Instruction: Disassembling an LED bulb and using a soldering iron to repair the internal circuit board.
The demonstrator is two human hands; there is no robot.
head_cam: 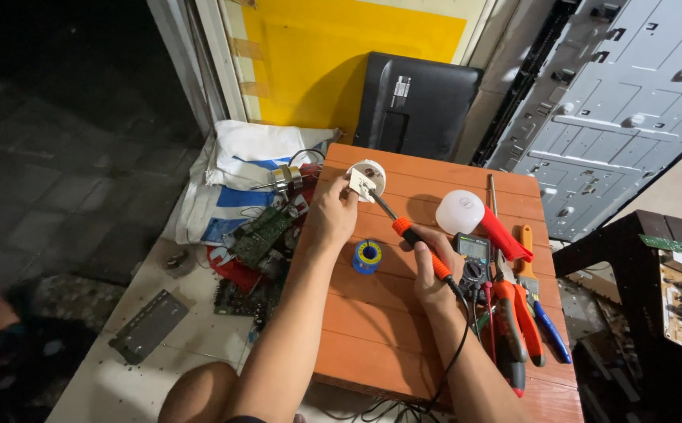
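Note:
My left hand (333, 211) holds a small square circuit board (361, 185) upright, just in front of a round white lamp housing (371, 174) on the orange wooden table (372, 329). My right hand (433, 270) grips an orange-handled soldering iron (419, 247); its metal tip points up-left and touches the board. The iron's black cord runs down past my right forearm. A small blue spool of solder wire (367, 256) stands on the table between my two hands.
A white dome lamp cover (459, 211), a multimeter (475, 260), red-handled pliers (513, 313) and screwdrivers lie at the table's right. Circuit boards (262, 231) and a white-blue bag (239, 168) sit left. A black monitor back (415, 102) and grey metal panel (615, 102) stand behind.

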